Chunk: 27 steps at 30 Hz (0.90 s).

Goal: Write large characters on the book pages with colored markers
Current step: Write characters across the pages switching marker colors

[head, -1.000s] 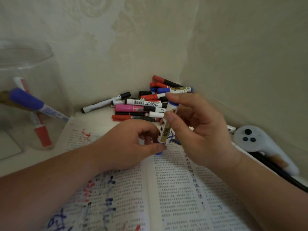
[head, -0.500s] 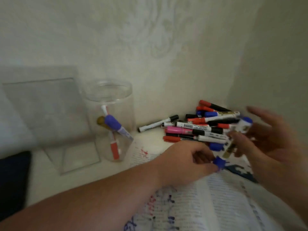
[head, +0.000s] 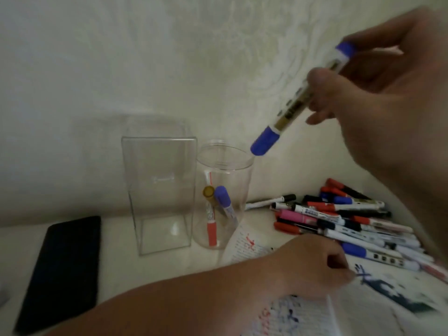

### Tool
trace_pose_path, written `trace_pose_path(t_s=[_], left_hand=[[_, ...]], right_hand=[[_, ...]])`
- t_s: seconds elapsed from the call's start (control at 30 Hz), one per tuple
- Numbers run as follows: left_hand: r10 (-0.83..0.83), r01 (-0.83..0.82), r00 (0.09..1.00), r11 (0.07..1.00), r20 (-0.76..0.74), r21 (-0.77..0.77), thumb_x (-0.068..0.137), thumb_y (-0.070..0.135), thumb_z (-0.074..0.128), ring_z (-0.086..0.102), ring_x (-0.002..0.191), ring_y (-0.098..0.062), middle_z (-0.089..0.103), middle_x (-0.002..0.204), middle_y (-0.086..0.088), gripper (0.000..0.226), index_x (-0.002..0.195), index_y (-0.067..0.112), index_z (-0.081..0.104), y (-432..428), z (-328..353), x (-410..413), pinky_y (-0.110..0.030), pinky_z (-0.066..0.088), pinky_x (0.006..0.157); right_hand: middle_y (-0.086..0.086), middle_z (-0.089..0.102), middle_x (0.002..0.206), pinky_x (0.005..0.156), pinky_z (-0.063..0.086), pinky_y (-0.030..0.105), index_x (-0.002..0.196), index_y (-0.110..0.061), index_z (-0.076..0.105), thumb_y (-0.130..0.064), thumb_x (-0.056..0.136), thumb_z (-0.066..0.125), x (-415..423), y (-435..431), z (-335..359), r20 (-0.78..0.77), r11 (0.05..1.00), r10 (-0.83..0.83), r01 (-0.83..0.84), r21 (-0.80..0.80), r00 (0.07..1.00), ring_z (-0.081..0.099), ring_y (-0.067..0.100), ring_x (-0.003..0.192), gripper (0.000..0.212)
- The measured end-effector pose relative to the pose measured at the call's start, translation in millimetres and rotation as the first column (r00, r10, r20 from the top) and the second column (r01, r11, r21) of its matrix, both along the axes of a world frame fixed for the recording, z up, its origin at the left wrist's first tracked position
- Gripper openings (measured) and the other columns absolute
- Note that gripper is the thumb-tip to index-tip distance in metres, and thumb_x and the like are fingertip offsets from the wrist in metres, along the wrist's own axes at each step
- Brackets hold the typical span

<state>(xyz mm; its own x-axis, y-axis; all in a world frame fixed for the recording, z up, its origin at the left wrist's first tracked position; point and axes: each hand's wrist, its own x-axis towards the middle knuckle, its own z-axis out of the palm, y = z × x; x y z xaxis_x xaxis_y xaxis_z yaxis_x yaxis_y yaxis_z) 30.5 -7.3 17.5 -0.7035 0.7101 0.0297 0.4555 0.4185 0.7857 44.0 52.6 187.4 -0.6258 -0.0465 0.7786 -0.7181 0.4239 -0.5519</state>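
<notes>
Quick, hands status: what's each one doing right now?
Left hand: fingers curled, over the open printed book; cannot tell if it holds anything.
Right hand: holding the blue-capped white marker with a gold label.

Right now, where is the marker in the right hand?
Head view, upper right: the right hand holds the blue marker tilted, cap down, just above the right rim of the round jar, which stands beside the clear box.

Dim, soft indoor light; motion blur, wide-angle stretching at edges.
</notes>
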Motion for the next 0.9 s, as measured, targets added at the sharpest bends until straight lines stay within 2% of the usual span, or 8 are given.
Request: trace_pose_path(t_s=[0.13, 0.23, 0.37, 0.47, 0.53, 0.63, 0.77, 0.9], left_hand=[[-0.015, 0.015, 0.999, 1.0, -0.043, -0.005, 0.099, 0.032, 0.06, 0.062, 0.095, -0.018, 0.068, 0.099, -0.002, 0.026, 0.107, 0.011, 0.071, -2, 2, 4, -0.033, 0.049, 0.083], [-0.011, 0.011, 0.999, 1.0, -0.049, 0.013, 0.098, 0.032, 0.06, 0.063, 0.095, -0.019, 0.07, 0.101, -0.004, 0.025, 0.104, 0.011, 0.071, -2, 0, 3, -0.035, 0.052, 0.086], [-0.009, 0.011, 0.999, 0.998, -0.042, 0.054, 0.096, 0.036, 0.063, 0.063, 0.087, -0.013, 0.068, 0.092, 0.002, 0.019, 0.096, 0.018, 0.069, 0, -9, 0, -0.032, 0.053, 0.08], [0.014, -0.01, 0.999, 0.996, -0.043, 0.094, 0.095, 0.036, 0.065, 0.06, 0.074, -0.01, 0.066, 0.079, 0.004, 0.02, 0.086, 0.019, 0.069, 3, -13, 0, -0.025, 0.047, 0.065], [0.031, -0.025, 0.998, 0.994, -0.051, 0.109, 0.094, 0.036, 0.066, 0.062, 0.075, -0.012, 0.067, 0.08, 0.002, 0.021, 0.084, 0.017, 0.069, 5, -15, 0, -0.03, 0.05, 0.068], [0.052, -0.045, 0.996, 0.993, -0.068, 0.108, 0.093, 0.038, 0.068, 0.063, 0.077, -0.008, 0.068, 0.082, 0.005, 0.019, 0.086, 0.02, 0.071, 7, -16, -1, -0.028, 0.053, 0.071], [0.089, -0.082, 0.995, 0.99, -0.053, 0.119, 0.091, 0.038, 0.071, 0.056, 0.065, 0.004, 0.063, 0.072, 0.014, 0.016, 0.084, 0.024, 0.071, 9, -18, -2, -0.01, 0.043, 0.058], [0.111, -0.106, 0.993, 0.986, -0.032, 0.128, 0.09, 0.038, 0.072, 0.056, 0.063, 0.004, 0.063, 0.069, 0.016, 0.014, 0.081, 0.027, 0.071, 9, -19, -3, -0.013, 0.045, 0.059]], right_hand=[[0.001, 0.071, 0.09, 0.06, 0.061, 0.023, 0.111, -0.017, 0.052, -0.017, 0.09, 0.076, -10, -44, 6, 0.044, 0.991, -0.051, 0.045, 0.127, 0.998, 0.073, 0.011, 0.075, 0.032], [-0.003, 0.072, 0.091, 0.058, 0.061, 0.028, 0.108, -0.02, 0.062, -0.021, 0.086, 0.08, -25, -50, 1, 0.179, 0.965, -0.091, 0.043, 0.258, 0.98, 0.073, 0.012, 0.072, 0.028], [-0.006, 0.074, 0.085, 0.067, 0.058, 0.032, 0.102, -0.027, 0.068, -0.03, 0.086, 0.077, -32, -2, -19, 0.161, 0.943, -0.236, 0.186, 0.274, 0.958, 0.071, 0.014, 0.074, 0.019], [-0.006, 0.07, 0.086, 0.076, 0.054, 0.033, 0.093, -0.027, 0.065, -0.027, 0.088, 0.075, -34, 57, -45, 0.269, 0.763, -0.516, 0.294, 0.576, 0.813, 0.067, 0.013, 0.079, 0.011], [-0.003, 0.068, 0.096, 0.077, 0.048, 0.029, 0.091, -0.03, 0.063, -0.025, 0.089, 0.072, -32, 91, -65, 0.317, 0.561, -0.677, 0.188, 0.806, 0.664, 0.064, 0.017, 0.086, 0.011], [0.0, 0.068, 0.107, 0.07, 0.047, 0.024, 0.102, -0.031, 0.069, -0.018, 0.091, 0.065, -16, 122, -92, 0.304, 0.37, -0.794, 0.021, 0.929, 0.527, 0.061, 0.019, 0.089, 0.018], [-0.007, 0.062, 0.102, 0.063, 0.038, 0.02, 0.101, -0.037, 0.066, -0.02, 0.093, 0.062, 0, 139, -112, 0.299, 0.308, -0.824, -0.063, 0.949, 0.482, 0.058, 0.014, 0.088, 0.019], [-0.009, 0.061, 0.094, 0.064, 0.043, 0.025, 0.097, -0.036, 0.063, -0.019, 0.089, 0.062, 4, 139, -120, 0.243, 0.249, -0.83, -0.056, 0.967, 0.503, 0.056, 0.012, 0.081, 0.019]])
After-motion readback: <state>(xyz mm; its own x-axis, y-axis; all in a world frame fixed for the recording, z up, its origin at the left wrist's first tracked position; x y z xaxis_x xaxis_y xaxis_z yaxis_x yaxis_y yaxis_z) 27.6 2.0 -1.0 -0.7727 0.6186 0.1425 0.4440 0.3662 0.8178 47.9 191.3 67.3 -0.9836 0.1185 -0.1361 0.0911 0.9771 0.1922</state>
